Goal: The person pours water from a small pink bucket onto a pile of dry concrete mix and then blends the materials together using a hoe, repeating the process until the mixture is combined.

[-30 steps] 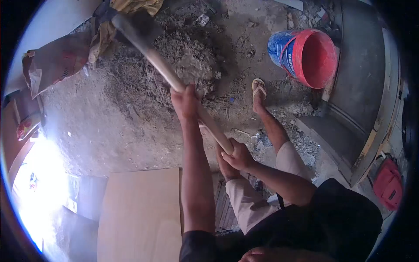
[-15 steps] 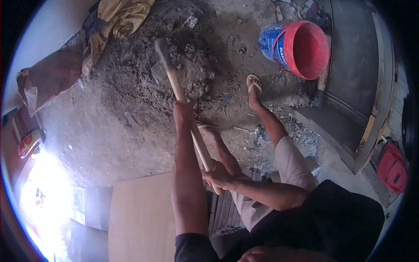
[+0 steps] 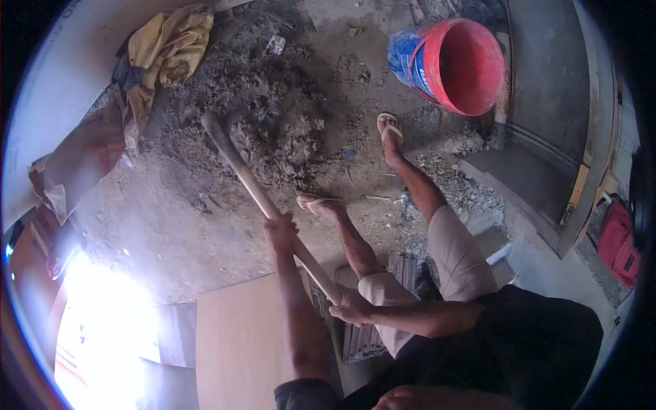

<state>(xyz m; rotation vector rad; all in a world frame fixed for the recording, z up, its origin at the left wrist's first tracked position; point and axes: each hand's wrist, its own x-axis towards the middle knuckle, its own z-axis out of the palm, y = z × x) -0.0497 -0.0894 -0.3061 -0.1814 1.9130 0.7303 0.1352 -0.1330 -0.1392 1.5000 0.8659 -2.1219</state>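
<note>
My left hand (image 3: 280, 234) is wrapped round the middle of the wooden handle of a hoe (image 3: 251, 186). Lower down, close to the handle's butt end, my right hand (image 3: 352, 306) grips the same handle. The far end of the hoe is grey with mud and lies over the left side of a heap of wet, dark mortar or soil (image 3: 280, 130); its blade cannot be made out clearly. My feet, in flip-flops (image 3: 320, 201), stand at the near and right sides of the heap.
A blue bucket with a red rim (image 3: 447, 65) lies tipped at the upper right. Dirty yellow sacking (image 3: 179, 44) and a torn brown bag (image 3: 85, 160) line the left wall. A wooden board (image 3: 239, 335), a grey slab (image 3: 516, 181) and a red bag (image 3: 618, 246) are nearby.
The hoe's far end has swung left and nearer to me across the heap. Both hands keep their hold, the left one lower in view. The view has shifted slightly.
</note>
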